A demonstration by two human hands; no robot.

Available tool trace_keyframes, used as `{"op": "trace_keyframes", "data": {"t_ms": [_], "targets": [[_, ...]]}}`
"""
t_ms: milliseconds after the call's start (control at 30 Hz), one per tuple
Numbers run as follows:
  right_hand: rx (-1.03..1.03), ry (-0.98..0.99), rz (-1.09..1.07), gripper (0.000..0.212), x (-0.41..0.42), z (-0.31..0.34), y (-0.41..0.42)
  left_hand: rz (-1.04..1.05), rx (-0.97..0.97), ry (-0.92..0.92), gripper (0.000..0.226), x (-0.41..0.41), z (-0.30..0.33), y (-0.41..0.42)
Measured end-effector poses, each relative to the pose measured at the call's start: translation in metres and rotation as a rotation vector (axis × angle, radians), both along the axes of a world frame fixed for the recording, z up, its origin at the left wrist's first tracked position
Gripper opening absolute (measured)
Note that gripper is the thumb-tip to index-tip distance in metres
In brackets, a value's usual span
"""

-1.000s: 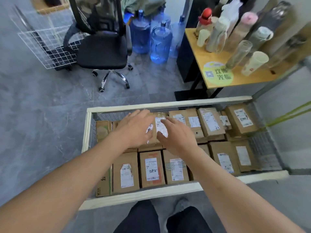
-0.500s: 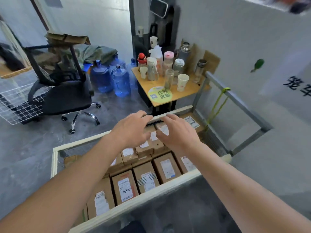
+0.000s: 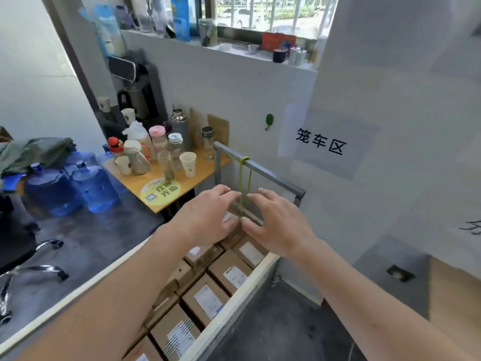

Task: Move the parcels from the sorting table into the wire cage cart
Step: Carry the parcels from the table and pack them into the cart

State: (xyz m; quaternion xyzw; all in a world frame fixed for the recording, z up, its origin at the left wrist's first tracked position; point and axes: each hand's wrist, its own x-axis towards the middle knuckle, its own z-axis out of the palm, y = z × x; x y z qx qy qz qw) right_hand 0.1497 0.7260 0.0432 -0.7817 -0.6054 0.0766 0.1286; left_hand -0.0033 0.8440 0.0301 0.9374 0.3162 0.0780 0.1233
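Observation:
The wire cage cart [image 3: 229, 306] with its cream-coloured rim runs from lower left to centre and holds several brown cardboard parcels [image 3: 205, 300] with white labels, packed in rows. My left hand [image 3: 205, 217] and my right hand [image 3: 276, 225] hover side by side above the far end of the cart, fingers spread and loosely bent, palms down. Neither hand holds anything. The parcels right under the hands are mostly hidden by them.
The cart's grey metal handle [image 3: 260, 170] carries a green band and stands just beyond my fingers. A small wooden table [image 3: 166, 186] crowded with cups and bottles sits behind the cart. Blue water jugs [image 3: 88, 186] and an office chair base [image 3: 33, 267] are at the left.
The view has swung up and to the right, from looking down into the cart to facing the wall. Both hands stayed together, empty, and now sit over the cart's far end near the handle.

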Motion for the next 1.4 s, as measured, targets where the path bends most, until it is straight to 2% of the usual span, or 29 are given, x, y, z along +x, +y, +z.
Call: {"op": "trace_keyframes", "data": {"t_ms": [233, 433, 567, 833, 967, 1200, 1400], "targets": [[0.0, 0.014, -0.344, 0.072, 0.041, 0.013, -0.039, -0.303, 0.018, -0.021, 0.068, 0.08, 0.02, 0.004], [0.031, 0.044, -0.643, 0.065, 0.059, 0.022, -0.087, -0.585, 0.026, -0.011, 0.064, 0.146, 0.035, -0.018], [0.061, 0.096, -0.814, 0.065, 0.076, 0.018, -0.129, -0.744, 0.027, 0.0, 0.063, 0.192, 0.037, -0.048], [0.061, 0.082, -1.068, 0.061, 0.128, 0.008, -0.223, -1.009, 0.021, 0.005, 0.059, 0.302, 0.028, -0.143], [0.07, 0.073, -1.163, 0.058, 0.166, 0.001, -0.271, -1.102, -0.004, 0.003, 0.059, 0.361, 0.019, -0.196], [0.025, 0.113, -1.3, 0.064, 0.228, -0.019, -0.355, -1.163, -0.077, 0.094, 0.061, 0.444, -0.015, -0.272], [0.005, 0.106, -1.399, 0.06, 0.274, -0.02, -0.41, -1.22, -0.081, 0.085, 0.061, 0.506, -0.017, -0.33]]}}
